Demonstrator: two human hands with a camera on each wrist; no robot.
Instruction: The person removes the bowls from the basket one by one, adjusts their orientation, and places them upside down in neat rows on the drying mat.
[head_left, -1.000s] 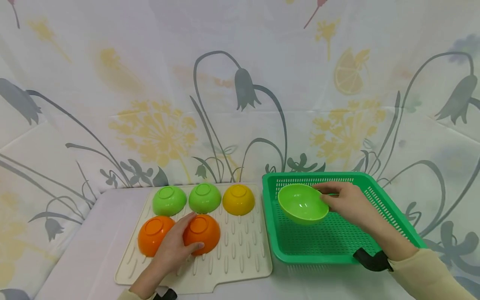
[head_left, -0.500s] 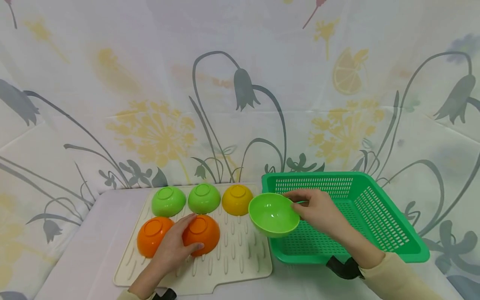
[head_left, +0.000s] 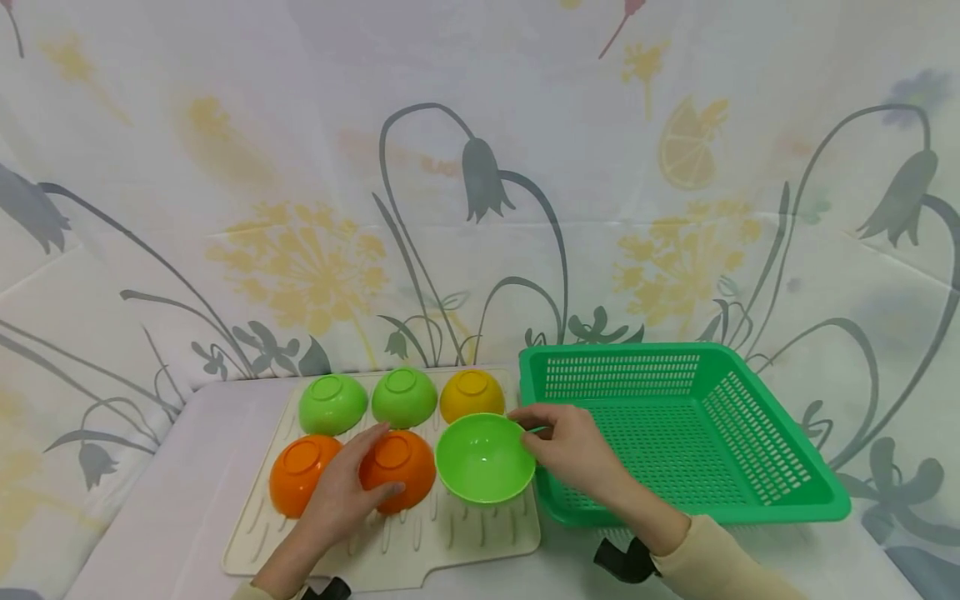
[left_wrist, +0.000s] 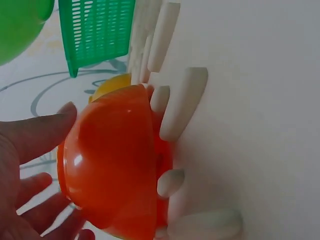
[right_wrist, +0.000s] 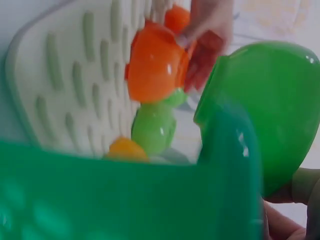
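In the head view my right hand (head_left: 573,446) pinches the rim of a light green bowl (head_left: 485,458), its inside facing me, over the right part of the cream ridged drying mat (head_left: 480,533). The same bowl (right_wrist: 270,110) shows large in the right wrist view. Beside an upturned orange bowl (head_left: 400,473) on the mat, my left hand (head_left: 341,492) rests with thumb and fingers spread loosely about it. In the left wrist view its thumb (left_wrist: 45,130) lies close along that bowl (left_wrist: 112,165). A second orange bowl (head_left: 300,471) sits upside down to the left, partly behind that hand.
Two upturned green bowls, the left one (head_left: 332,404) and the middle one (head_left: 403,397), stand in the mat's back row with a yellow bowl (head_left: 472,396). A green perforated basket (head_left: 780,437) stands to the right. Behind hangs a flower-patterned cloth (head_left: 480,192).
My right hand has carried the green bowl left and down from over the basket to over the mat, beside the orange bowl. My left hand has stayed at the orange bowl.
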